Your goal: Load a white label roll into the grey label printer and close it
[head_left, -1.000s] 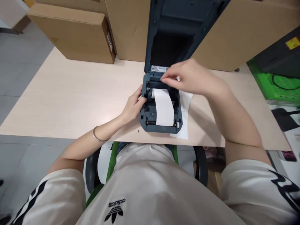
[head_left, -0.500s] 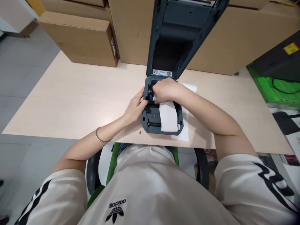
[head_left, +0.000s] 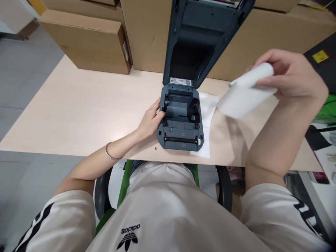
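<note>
- Printer (head_left: pixel 181 134) on tabletop (head_left: pixel 105 94), lid (head_left: pixel 207 42) raised; left hand (head_left: pixel 150 120) grasps its left edge, thumb on top.
- Right hand (head_left: pixel 294 77) grasps paper roll (head_left: pixel 258 75), aloft right of printer, loose end (head_left: pixel 241 101) hanging.
- Cardboard boxes (head_left: pixel 89 45) stand behind.

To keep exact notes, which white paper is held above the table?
The paper roll in the right hand; the other, a flat sheet, lies on the table beside the open device.
</note>
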Demonstrator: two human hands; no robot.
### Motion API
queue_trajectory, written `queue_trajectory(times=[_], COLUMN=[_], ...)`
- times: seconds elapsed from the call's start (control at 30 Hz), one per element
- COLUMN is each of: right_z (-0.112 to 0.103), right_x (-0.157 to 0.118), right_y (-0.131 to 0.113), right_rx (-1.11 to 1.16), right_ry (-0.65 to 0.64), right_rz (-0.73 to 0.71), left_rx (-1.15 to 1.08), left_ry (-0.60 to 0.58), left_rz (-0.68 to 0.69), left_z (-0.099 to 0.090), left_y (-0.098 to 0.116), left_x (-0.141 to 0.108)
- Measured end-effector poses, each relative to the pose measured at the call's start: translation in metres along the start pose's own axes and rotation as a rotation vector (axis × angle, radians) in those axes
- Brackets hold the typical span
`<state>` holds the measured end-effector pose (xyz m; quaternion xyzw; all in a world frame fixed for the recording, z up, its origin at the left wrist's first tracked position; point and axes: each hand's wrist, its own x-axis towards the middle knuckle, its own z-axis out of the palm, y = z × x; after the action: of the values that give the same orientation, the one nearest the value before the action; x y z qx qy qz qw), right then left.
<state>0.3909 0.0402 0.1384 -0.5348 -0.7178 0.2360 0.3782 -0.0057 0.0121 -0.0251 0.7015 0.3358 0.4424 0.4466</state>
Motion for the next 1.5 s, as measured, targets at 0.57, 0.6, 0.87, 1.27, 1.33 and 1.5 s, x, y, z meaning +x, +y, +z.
queue_trajectory(times=[0.57,0.6,0.87,1.27,1.33,1.5], right_z=[0.008,0.008,0.001,0.056,0.061,0.051], right_x=[-0.060,-0.062,-0.047,0.013,0.014,-0.005], right_y=[0.144,0.144,0.138,0.049,0.049,0.040], right_rx=[0.070,0.063,-0.062,-0.418,-0.444,-0.316], right_ry=[-0.294,-0.281,-0.035,-0.628,-0.606,-0.410], right_rz=[0.348,0.343,0.289,0.465,0.483,0.469], left_rx=[0.041,0.038,0.052,0.095,0.094,0.070], left_ry=[0.014,0.013,0.013,0.005,0.007,0.005], left_rz=[-0.027,-0.021,-0.007,-0.023,-0.012,-0.002], left_z=[-0.002,-0.002,-0.001,-0.002,-0.001,0.000], left_y=[-0.002,-0.002,0.003,0.000,-0.001,0.001], left_x=[-0.003,-0.002,-0.002,-0.002,-0.001,-0.001])
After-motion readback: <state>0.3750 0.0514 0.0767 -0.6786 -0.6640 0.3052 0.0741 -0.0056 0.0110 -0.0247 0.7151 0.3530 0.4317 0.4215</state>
